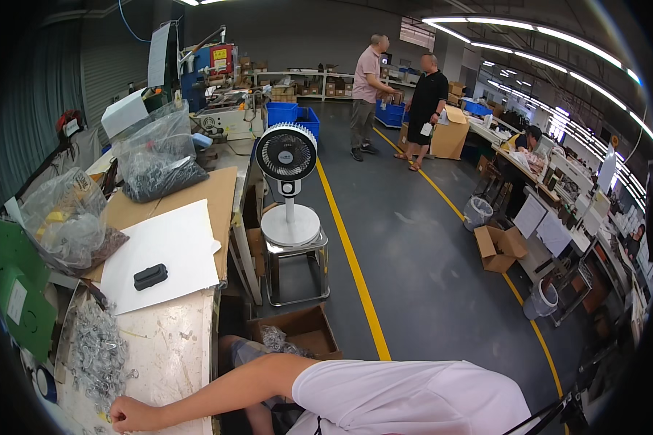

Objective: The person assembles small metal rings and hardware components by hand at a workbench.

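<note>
My right hand (133, 415) rests at the near end of the worktable (170, 337), its fingers curled closed. Whatever they may hold is hidden. Just beyond it lies a loose pile of small shiny clear and silvery pieces (98, 355), too small to name. Farther along the table, a black oblong object (150, 276) sits on a white sheet (185, 239), which overlaps a brown cardboard sheet (221, 190). My left hand is outside the picture.
Clear plastic bags of small parts (163, 163) stand at the table's back, near a green bin (22, 290). A white fan (289, 156) stands on a metal stool beside the table. Below is an open carton (315, 330). Two people (370, 80) stand in the aisle.
</note>
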Demonstrator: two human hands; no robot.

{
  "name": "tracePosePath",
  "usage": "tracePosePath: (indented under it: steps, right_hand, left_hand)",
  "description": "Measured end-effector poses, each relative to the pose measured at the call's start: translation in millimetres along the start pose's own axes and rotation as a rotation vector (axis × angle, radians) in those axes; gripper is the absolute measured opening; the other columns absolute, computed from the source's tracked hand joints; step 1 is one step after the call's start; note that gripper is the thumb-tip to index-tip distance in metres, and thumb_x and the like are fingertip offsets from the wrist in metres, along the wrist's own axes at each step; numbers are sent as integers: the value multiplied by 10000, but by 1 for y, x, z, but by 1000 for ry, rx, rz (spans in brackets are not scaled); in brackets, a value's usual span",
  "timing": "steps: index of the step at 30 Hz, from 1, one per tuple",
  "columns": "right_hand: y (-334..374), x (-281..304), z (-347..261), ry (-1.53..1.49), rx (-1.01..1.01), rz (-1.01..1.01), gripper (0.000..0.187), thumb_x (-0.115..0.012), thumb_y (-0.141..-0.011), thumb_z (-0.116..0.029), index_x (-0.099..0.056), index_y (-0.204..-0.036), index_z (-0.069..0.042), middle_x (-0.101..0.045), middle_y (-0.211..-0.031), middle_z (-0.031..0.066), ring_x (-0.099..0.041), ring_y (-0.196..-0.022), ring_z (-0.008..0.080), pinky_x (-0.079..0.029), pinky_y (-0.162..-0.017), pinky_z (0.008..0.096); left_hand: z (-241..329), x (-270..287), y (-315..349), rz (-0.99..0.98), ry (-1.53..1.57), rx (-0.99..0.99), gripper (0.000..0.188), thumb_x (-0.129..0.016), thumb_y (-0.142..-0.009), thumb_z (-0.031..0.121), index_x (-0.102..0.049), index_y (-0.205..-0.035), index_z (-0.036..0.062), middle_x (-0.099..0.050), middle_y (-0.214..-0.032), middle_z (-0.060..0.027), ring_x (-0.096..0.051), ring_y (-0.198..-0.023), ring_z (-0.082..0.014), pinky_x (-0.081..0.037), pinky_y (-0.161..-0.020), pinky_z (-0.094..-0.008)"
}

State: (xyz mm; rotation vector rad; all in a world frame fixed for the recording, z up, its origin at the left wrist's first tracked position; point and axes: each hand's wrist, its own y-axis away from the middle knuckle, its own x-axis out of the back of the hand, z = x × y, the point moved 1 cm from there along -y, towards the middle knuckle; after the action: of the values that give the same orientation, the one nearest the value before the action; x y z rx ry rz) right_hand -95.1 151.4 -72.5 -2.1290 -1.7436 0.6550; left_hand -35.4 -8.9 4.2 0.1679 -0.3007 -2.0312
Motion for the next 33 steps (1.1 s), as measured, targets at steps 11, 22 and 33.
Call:
tracePosePath:
  steps: [11, 22, 33]
  right_hand:
    - [5, 0, -3, -235, -310, -281, 190, -672, -874, -117, -630, -723, -9, -623, -591, 43, -597, -437, 105, -474, -392, 254]
    - [3, 1, -2, -280, -261, -215, 272, -674, -864, -121, -618, -625, -5, -614, -552, 39, -614, -446, 104, -442, -402, 239]
    - [0, 0, 1, -332, -274, -195, 199, -683, -842, -114, -679, -682, 4, -626, -566, 43, -604, -457, 99, -458, -430, 241]
  left_hand:
    - [-10, 10, -3, 64, 50, -39, 161, -636, -1039, 178, -672, -1072, 24, -578, -630, -9, -414, -406, -75, -328, -336, -241]
    - [-5, 2, -1, 78, 62, -41, 129, -618, -1042, 140, -663, -1056, 21, -603, -677, -19, -413, -419, -67, -328, -355, -231]
    - [-4, -1, 2, -4, 41, -58, 133, -601, -1051, 139, -644, -994, 27, -529, -576, -3, -400, -398, -77, -321, -347, -233]
